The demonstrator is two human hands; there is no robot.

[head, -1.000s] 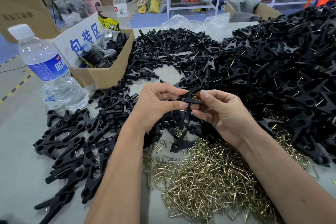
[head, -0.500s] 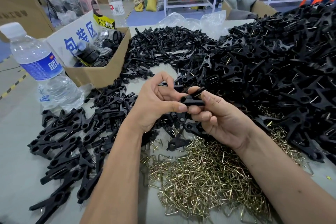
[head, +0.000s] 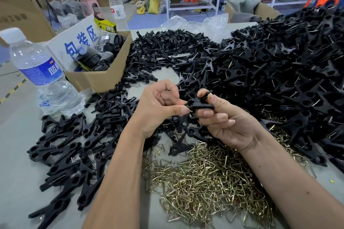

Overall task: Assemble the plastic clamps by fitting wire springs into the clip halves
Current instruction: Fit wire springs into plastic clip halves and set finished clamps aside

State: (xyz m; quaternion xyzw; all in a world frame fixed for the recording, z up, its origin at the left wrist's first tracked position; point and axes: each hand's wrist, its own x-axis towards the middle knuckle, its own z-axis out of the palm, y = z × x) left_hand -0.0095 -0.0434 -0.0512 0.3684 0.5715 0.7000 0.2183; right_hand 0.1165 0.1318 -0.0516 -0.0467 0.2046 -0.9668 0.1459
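Tabletop [head: 16,182]: one, grey, smooth and matte.
Assembled clamps [head: 279,72]: one large heap at right, too many to count; black moulded plastic, forked, wire glinting at the pivots.
Clip halves [head: 61,156]: loose spread at left and far centre, uncounted; black, flat, elongated, round hole at one end.
Wire springs [head: 202,186]: one pile near the person, uncounted; brassy bent wire, triangular.
Cardboard box [head: 98,78]: one, open, holding dark ribbed parts.
Water bottles [head: 40,74]: two, clear plastic, white caps.
Left hand [head: 158,108]: grip pinches the held clamp.
Right hand [head: 225,119]: grip curled round the same part.
Held clamp [head: 198,103]: one, black, between both hands above the tabletop.
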